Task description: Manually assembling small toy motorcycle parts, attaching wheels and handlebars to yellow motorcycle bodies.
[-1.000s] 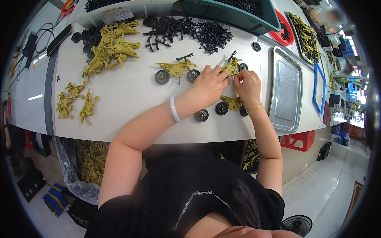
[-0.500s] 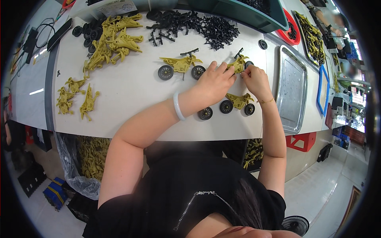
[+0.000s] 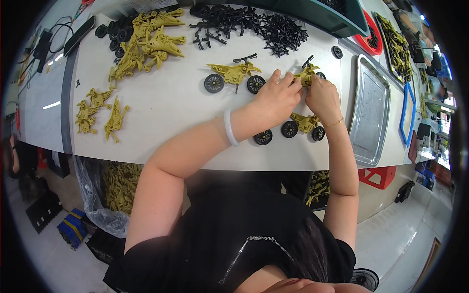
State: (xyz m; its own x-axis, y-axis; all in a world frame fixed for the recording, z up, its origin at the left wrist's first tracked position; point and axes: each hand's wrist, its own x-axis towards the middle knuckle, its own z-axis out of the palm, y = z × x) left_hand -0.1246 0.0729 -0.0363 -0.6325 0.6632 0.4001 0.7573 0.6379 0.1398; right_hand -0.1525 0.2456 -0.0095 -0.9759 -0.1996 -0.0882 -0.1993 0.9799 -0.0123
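On right part of white tabletop point(image 3: 166, 112) | has yellow toy dirt bike point(image 3: 306, 73) between left hand point(image 3: 274, 100) and right hand point(image 3: 324, 98), seemingly to steady it | cannot tell either grip open from closed, contact hidden | has black handlebar pile point(image 3: 283, 33) beyond, probably for reach

Bright light, dark curved edges

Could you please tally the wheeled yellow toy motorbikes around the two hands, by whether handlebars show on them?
Handlebars showing: 2 (upper left motorbike, upper right motorbike)
No handlebars showing: 1 (lower motorbike)
Total: 3
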